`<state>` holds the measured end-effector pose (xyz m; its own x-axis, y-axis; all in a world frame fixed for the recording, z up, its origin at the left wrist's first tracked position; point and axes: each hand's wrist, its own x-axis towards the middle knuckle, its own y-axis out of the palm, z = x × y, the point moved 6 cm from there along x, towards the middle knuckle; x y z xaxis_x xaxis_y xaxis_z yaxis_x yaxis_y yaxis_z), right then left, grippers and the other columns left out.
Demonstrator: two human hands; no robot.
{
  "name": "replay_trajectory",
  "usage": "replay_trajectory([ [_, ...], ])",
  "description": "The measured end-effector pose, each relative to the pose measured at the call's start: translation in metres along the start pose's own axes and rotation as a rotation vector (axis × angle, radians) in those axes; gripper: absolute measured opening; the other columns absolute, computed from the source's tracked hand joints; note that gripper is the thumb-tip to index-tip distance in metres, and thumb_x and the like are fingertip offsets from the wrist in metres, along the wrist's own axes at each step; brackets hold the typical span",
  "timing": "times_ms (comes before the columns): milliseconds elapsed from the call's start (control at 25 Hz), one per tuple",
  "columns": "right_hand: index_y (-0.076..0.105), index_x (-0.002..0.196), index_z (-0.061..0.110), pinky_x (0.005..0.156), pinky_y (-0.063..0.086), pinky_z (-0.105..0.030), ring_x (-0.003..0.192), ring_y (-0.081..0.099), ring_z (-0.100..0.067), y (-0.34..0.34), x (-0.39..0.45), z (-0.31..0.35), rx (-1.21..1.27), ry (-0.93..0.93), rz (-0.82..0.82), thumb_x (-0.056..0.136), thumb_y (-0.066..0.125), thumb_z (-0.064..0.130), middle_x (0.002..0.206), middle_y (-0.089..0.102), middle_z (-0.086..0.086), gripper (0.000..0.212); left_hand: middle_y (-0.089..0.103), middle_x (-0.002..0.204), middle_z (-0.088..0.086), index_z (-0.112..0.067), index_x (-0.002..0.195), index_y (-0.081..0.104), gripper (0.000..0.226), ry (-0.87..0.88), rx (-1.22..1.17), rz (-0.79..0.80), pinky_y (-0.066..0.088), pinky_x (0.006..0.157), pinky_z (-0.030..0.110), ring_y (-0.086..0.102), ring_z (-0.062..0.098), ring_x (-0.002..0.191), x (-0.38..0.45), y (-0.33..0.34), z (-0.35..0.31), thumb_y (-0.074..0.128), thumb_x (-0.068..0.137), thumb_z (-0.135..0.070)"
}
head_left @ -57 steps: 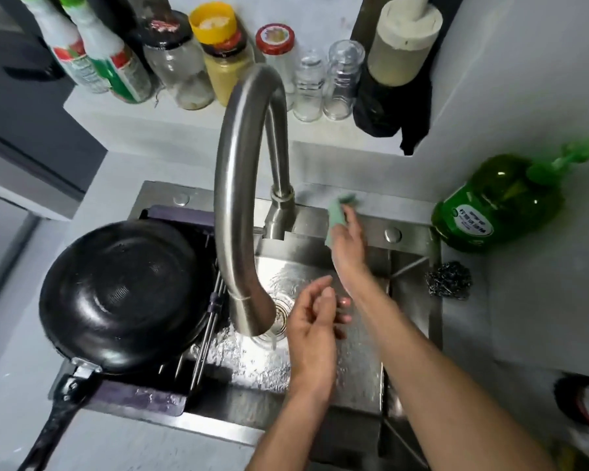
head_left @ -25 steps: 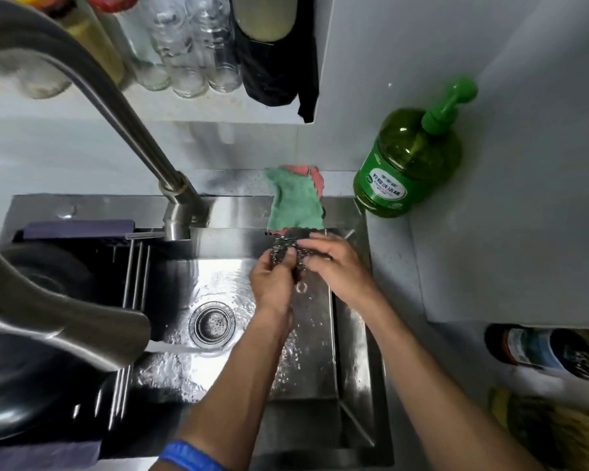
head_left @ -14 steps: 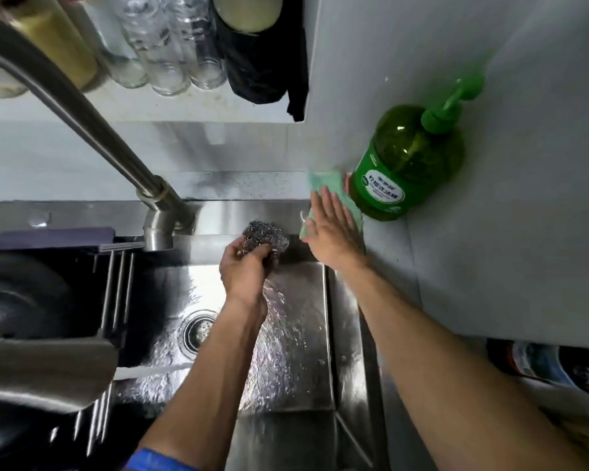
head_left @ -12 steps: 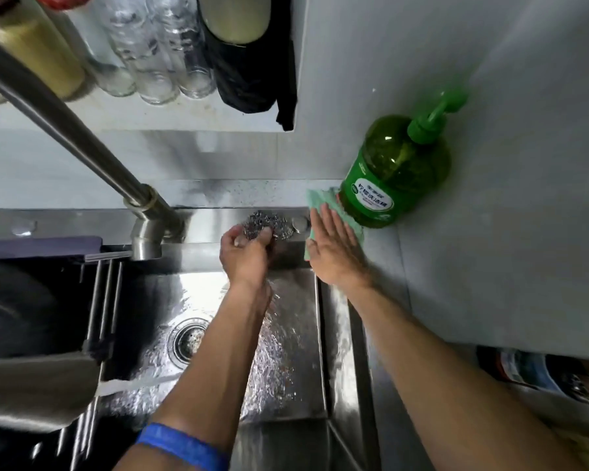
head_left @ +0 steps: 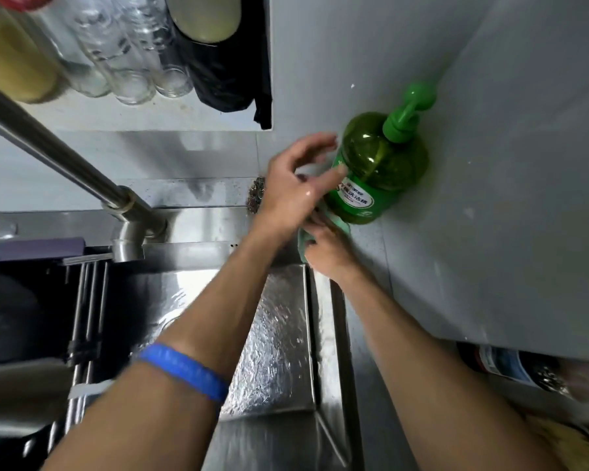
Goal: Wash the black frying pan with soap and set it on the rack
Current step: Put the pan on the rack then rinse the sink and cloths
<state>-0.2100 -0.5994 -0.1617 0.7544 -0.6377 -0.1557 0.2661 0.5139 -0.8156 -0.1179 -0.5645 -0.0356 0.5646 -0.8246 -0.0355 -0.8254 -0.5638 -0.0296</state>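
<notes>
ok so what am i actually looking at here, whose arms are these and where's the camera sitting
There is no machine: these are a person's two bare arms, filmed by one wide-angle camera worn on the head, looking down over a steel sink.

The left hand, the arm with the blue wristband, is raised with loosely spread fingers beside the green soap bottle and holds nothing. The right hand lies lower, resting on a green cloth at the bottle's foot; whether it grips the cloth is unclear.

A steel scourer lies on the ledge behind the sink. The tap crosses the left side. Far left, a dark shape on the rack is probably the black pan. Jars stand on a shelf above.
</notes>
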Motion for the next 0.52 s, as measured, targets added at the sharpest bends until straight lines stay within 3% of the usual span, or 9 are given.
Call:
replay_trajectory([
  [80, 0.052, 0.142, 0.004, 0.121, 0.012, -0.025, 0.152, 0.02, -0.027, 0.003, 0.0, -0.004, 0.063, 0.006, 0.043, 0.09, 0.045, -0.002, 0.16, 0.03, -0.012, 0.053, 0.063, 0.126, -0.002, -0.02, 0.127, 0.058, 0.058, 0.079, 0.057, 0.25, 0.048, 0.095, 0.018, 0.057, -0.006, 0.108, 0.032, 0.033, -0.029, 0.081, 0.075, -0.016],
  [120, 0.051, 0.142, 0.002, 0.121, 0.009, -0.024, 0.152, 0.018, -0.027, 0.004, 0.002, -0.008, 0.104, 0.025, 0.072, 0.091, 0.045, -0.004, 0.161, 0.027, -0.013, 0.052, 0.064, 0.125, -0.001, -0.021, 0.129, 0.058, 0.062, 0.095, 0.108, 0.312, 0.048, 0.097, 0.02, 0.058, -0.003, 0.109, 0.046, 0.045, -0.033, 0.084, 0.072, -0.022],
  [240, 0.053, 0.141, 0.001, 0.124, 0.006, -0.027, 0.153, 0.013, -0.023, 0.006, 0.007, -0.012, 0.157, 0.022, 0.083, 0.091, 0.043, -0.005, 0.163, 0.024, -0.009, 0.051, 0.07, 0.111, -0.011, -0.04, 0.122, 0.062, 0.062, 0.159, 0.36, 0.331, 0.05, 0.097, 0.042, 0.062, 0.016, 0.111, 0.065, 0.065, -0.027, 0.079, 0.064, -0.051],
  [280, 0.054, 0.14, 0.001, 0.124, 0.006, -0.027, 0.153, 0.012, -0.023, 0.008, 0.007, -0.012, 0.171, 0.033, 0.078, 0.092, 0.043, -0.005, 0.163, 0.024, -0.008, 0.05, 0.07, 0.107, -0.014, -0.042, 0.119, 0.064, 0.057, 0.177, 0.387, 0.338, 0.05, 0.095, 0.045, 0.063, 0.019, 0.109, 0.064, 0.064, -0.025, 0.077, 0.064, -0.052],
  [400, 0.06, 0.133, 0.0, 0.118, 0.008, -0.022, 0.15, 0.025, -0.028, 0.005, 0.003, -0.012, 0.159, 0.029, -0.007, 0.092, 0.046, -0.008, 0.158, 0.033, -0.015, 0.045, 0.073, 0.096, -0.002, -0.022, 0.11, 0.069, 0.039, 0.264, 0.25, 0.286, 0.055, 0.086, 0.047, 0.069, 0.023, 0.095, 0.054, 0.046, -0.053, 0.078, 0.073, -0.029],
  [520, 0.062, 0.132, 0.006, 0.12, 0.02, -0.037, 0.142, 0.04, -0.036, -0.003, 0.013, -0.007, 0.004, -0.097, -0.098, 0.088, 0.049, -0.007, 0.151, 0.044, -0.019, 0.048, 0.072, 0.102, 0.009, -0.009, 0.111, 0.065, 0.035, 0.365, 0.064, 0.273, 0.054, 0.091, 0.041, 0.069, 0.021, 0.1, 0.048, 0.022, -0.09, 0.077, 0.078, -0.008],
])
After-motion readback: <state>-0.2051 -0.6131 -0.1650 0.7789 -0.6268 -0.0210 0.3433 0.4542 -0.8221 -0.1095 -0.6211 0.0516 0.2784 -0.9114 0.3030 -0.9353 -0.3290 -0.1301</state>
